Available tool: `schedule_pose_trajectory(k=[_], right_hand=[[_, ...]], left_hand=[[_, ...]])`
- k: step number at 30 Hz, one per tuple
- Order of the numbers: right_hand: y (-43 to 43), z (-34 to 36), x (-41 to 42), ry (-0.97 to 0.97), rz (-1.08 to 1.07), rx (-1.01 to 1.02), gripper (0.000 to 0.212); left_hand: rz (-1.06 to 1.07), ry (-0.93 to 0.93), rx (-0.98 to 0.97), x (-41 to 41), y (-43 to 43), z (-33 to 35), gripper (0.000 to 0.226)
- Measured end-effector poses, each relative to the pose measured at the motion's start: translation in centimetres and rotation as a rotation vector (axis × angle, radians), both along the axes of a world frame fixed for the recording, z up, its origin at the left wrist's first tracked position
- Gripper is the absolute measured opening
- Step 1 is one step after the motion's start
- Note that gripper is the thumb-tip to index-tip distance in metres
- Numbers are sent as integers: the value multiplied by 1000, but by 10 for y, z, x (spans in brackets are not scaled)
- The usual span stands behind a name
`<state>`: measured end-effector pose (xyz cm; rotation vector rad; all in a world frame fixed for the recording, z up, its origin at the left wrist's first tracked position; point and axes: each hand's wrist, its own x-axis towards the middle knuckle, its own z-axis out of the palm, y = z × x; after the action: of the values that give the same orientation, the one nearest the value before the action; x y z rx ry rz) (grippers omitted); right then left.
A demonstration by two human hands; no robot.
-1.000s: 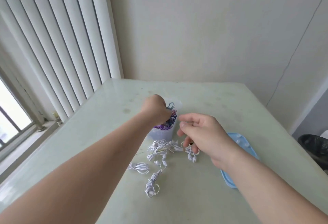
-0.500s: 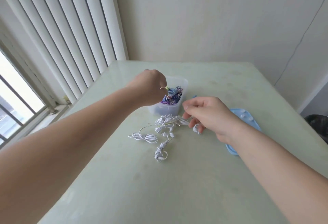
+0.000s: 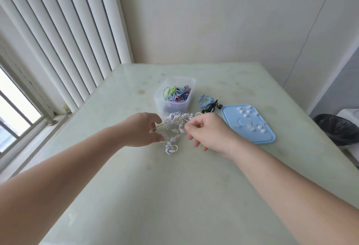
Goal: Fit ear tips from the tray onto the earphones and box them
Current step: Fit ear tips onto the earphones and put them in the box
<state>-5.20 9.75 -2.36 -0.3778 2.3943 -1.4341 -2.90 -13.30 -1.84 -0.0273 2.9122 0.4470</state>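
Our left fingertips are pinching one end of a thin pale cord, and our right thumb and forefinger are curling closed on the other. The left hand and right hand are hovering over bundled white earphones mid-desk. A clear box of coloured earphones is sitting toward the far edge, and the blue tray of ear tips toward the right edge.
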Motion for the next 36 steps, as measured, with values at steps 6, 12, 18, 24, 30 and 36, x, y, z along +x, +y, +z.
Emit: schedule_pose_trajectory(k=[6,12,18,24,30,36], right_hand=[[19,-2,11,19,-3,24,18],[19,2,16,34,-39,-74,12],[24,13,15,14,-137,-271,31],[54,20,11,99,-128,-342,67],[83,13,4,-61,146,-564,27],[99,-1,-16,-235,201,-475,17]], left_hand=[[40,-9,117,8,6,8,18],[180,163,484,4,20,55,11],[97,118,916,8,45,91,24],[-52,-130,1167,23,86,84,19],[22,-269,1416,19,123,56,44],[155,-251,1634,-3,134,36,41]])
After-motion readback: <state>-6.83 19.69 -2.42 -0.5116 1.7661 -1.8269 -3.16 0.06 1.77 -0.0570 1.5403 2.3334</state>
